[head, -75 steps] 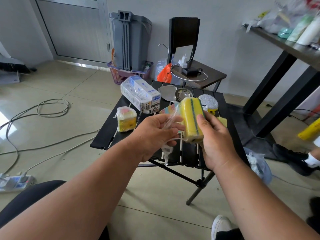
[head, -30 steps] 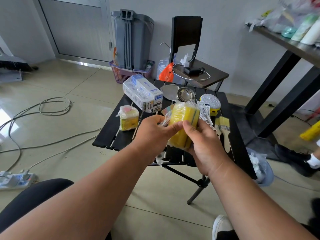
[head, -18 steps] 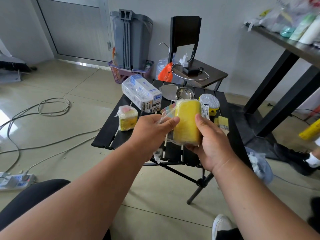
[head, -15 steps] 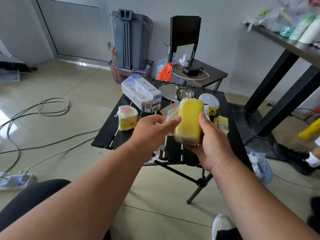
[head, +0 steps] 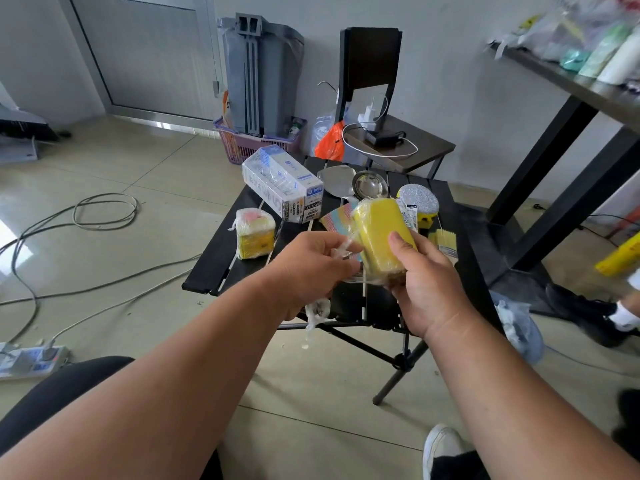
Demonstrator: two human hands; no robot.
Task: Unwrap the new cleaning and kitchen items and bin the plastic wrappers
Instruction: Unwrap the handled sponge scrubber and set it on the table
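Above the small black folding table (head: 221, 268), my right hand (head: 426, 289) grips a yellow sponge pack (head: 381, 233), thumb on its top face. Clear plastic wrap (head: 341, 249) still clings to the pack's left edge. My left hand (head: 308, 268) pinches that wrap beside the pack, and a crumpled tail of film (head: 317, 315) hangs below its fist. On the table lie a wrapped pink-and-yellow sponge (head: 254, 232), a long wrapped box (head: 282, 185), a steel ladle (head: 369, 185), a silver scourer (head: 417, 199) and a yellow brush (head: 445, 239).
A grey bin (head: 259, 74) stands in a purple basket at the wall. To the right of the table a bag with crumpled wrappers (head: 519, 327) sits on the floor. A dark side table (head: 426, 147) with a charger, cables on the floor and another person's shoe (head: 588, 313) surround the spot.
The pack has been turned over in my right hand, from its striped edge to its plain yellow face. My left hand has pulled the wrap out to the left and down.
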